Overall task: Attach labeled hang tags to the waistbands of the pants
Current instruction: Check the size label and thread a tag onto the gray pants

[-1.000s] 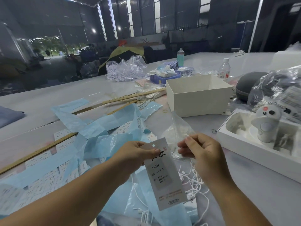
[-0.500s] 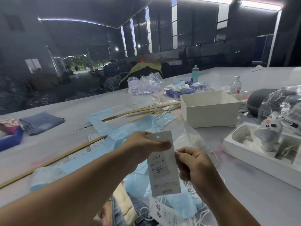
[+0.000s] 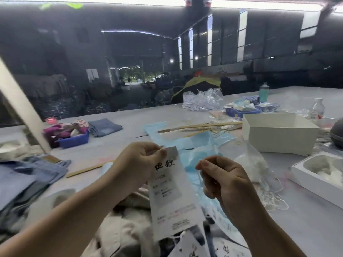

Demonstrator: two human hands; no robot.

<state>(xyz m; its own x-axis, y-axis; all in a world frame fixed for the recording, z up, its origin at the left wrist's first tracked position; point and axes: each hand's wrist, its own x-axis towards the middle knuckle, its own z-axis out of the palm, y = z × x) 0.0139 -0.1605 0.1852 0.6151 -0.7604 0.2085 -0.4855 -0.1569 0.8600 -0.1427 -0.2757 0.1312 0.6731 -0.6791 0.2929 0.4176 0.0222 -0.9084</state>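
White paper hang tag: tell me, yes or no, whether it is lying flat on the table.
No, the white paper hang tag hangs above the table, pinched at its top edge by the left hand.

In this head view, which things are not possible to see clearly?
- Small print on the hang tag: blurred.
- Tag's top hole: covered by left hand fingers.
- String in right hand: too thin to confirm.
- Pants waistband: hidden under arms and tag.

White printed hang tag (image 3: 171, 193) upright, held aloft above cream pants (image 3: 122, 230) at the table's near edge.
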